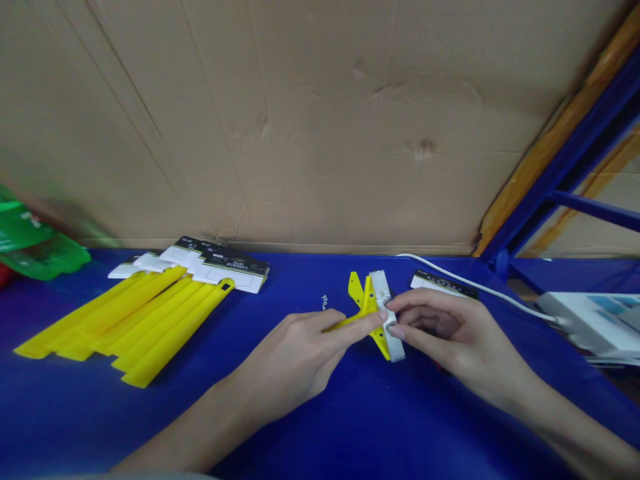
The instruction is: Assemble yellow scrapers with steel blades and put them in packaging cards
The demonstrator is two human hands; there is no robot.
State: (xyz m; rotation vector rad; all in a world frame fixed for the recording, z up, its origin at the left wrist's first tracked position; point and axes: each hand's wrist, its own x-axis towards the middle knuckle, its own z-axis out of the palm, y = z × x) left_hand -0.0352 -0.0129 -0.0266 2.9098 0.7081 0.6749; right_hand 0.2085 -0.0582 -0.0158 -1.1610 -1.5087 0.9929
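At the middle of the blue table, my left hand (310, 347) is closed around the stem of a yellow plastic bracket (369, 303), its index finger stretched onto a grey bar. Several small holes dot the bracket's arms. The grey bar (396, 348), shiny and flat, lies along the bracket's right side, touching it. From the right, my right hand (450, 327) pinches the bar's middle between thumb and fingers. Whether a small part sits under those fingertips is hidden. Behind the right hand lies a black-and-white printed card (440, 283), partly covered.
Several yellow plastic sleeves (165, 320) with black-and-white header cards (230, 267) lie fanned out at left. Small white bits (324, 302) sit near the left hand. A green plastic bottle (40, 240) is far left. A white cable (475, 290) runs to a white device (595, 323) at right.
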